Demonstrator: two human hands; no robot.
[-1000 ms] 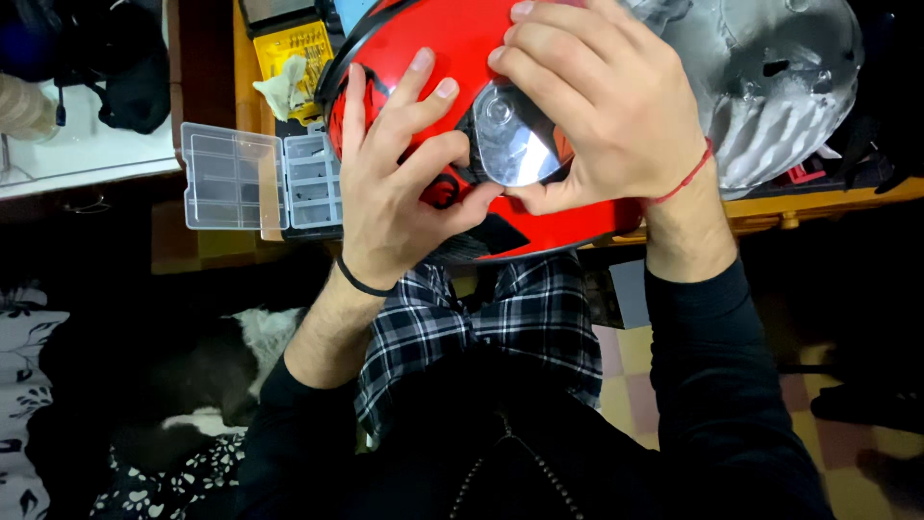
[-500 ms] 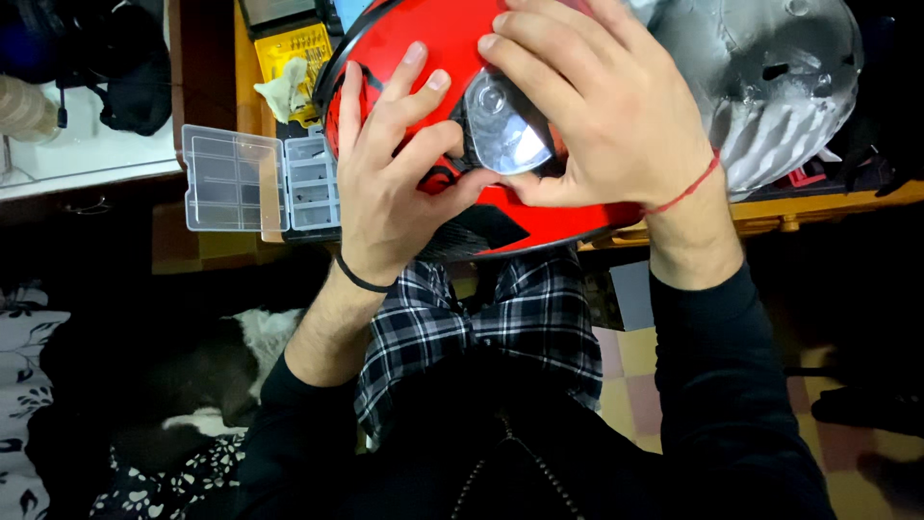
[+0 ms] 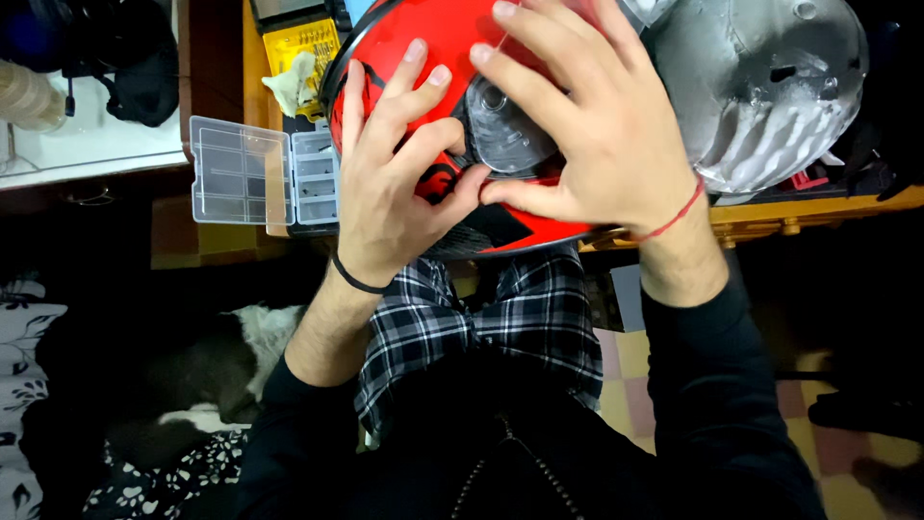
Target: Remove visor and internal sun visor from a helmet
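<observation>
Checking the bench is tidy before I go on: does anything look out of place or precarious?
The clear compartment box lies open, its lid overhanging the bench edge. Both hands, left and right, press on the red helmet; nothing looks spilled or broken.

Helmet [image 3: 443,39] under both hands, compartment box [image 3: 260,173] to its left, foam liner [image 3: 760,87] right.

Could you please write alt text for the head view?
Both hands, left and right, press on a red helmet around its round grey pivot cover. A clear parts box lies left, a silver shell right.
</observation>
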